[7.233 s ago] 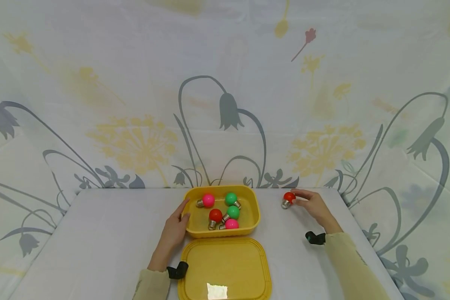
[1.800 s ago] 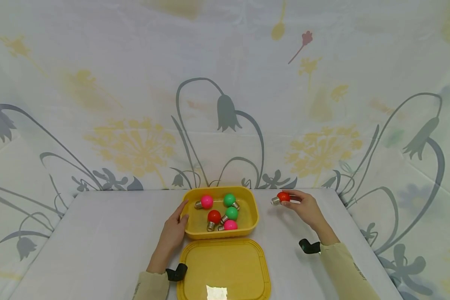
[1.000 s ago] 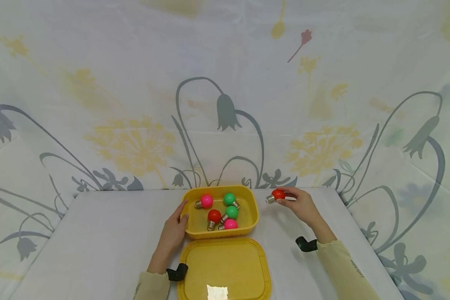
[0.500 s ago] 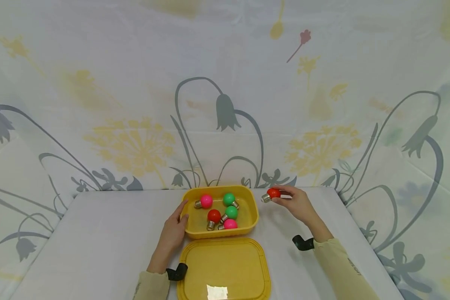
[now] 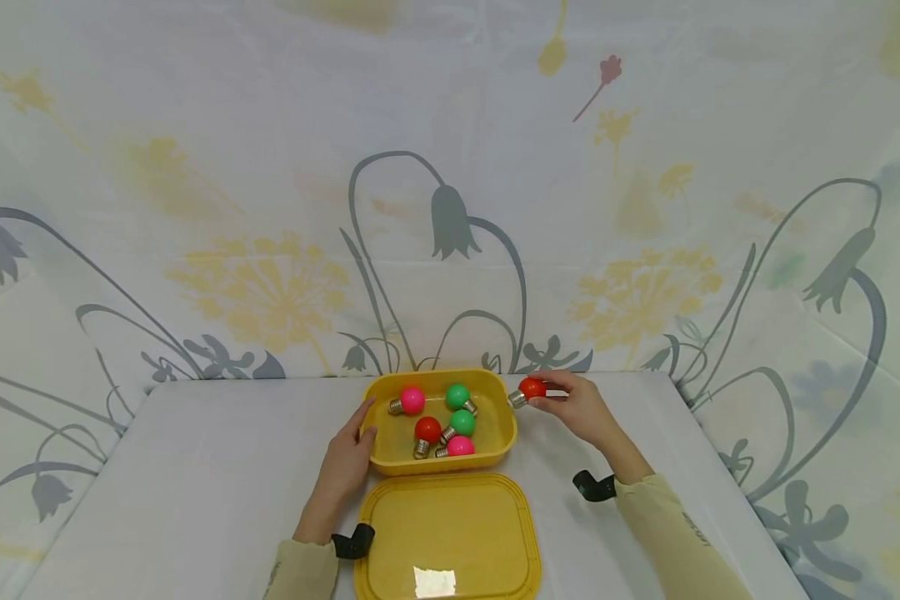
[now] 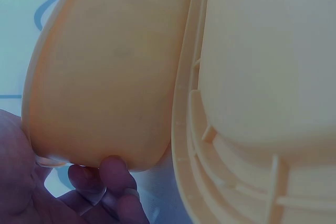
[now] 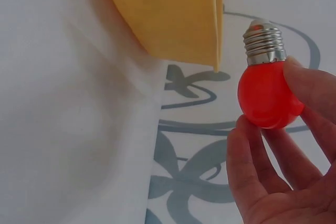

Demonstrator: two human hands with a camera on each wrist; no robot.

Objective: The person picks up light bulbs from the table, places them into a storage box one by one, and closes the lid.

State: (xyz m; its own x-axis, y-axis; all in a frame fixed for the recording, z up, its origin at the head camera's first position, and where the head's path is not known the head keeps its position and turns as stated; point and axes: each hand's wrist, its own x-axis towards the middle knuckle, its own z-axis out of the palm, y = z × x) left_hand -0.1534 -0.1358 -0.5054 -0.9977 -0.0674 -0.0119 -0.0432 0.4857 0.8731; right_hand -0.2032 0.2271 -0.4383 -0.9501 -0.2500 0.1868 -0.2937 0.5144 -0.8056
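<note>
A red light bulb (image 5: 532, 389) is pinched by the fingertips of my right hand (image 5: 581, 410). It is held up at the right end of a yellow box (image 5: 495, 454), metal screw base pointing left toward the rim. Inside the box lie two pink bulbs (image 5: 412, 401), two green bulbs (image 5: 462, 422) and another red bulb (image 5: 427, 430). My left hand (image 5: 347, 458) holds the box's left end. In the left wrist view, curled fingers (image 6: 116, 174) touch the outer wall. The right wrist view shows the held bulb (image 7: 269, 95) apart from the box wall.
A yellow lid (image 5: 450, 533) lies flat on the white table, right in front of the box. Behind the table hangs a flower-printed cloth (image 5: 450, 275), close to the box's far side. Both wrists carry a black camera mount (image 5: 594, 486).
My right hand has carried the red bulb leftward from the right part of the table to the box's right rim. The bulb's base has swung to point left. My left hand stays put.
</note>
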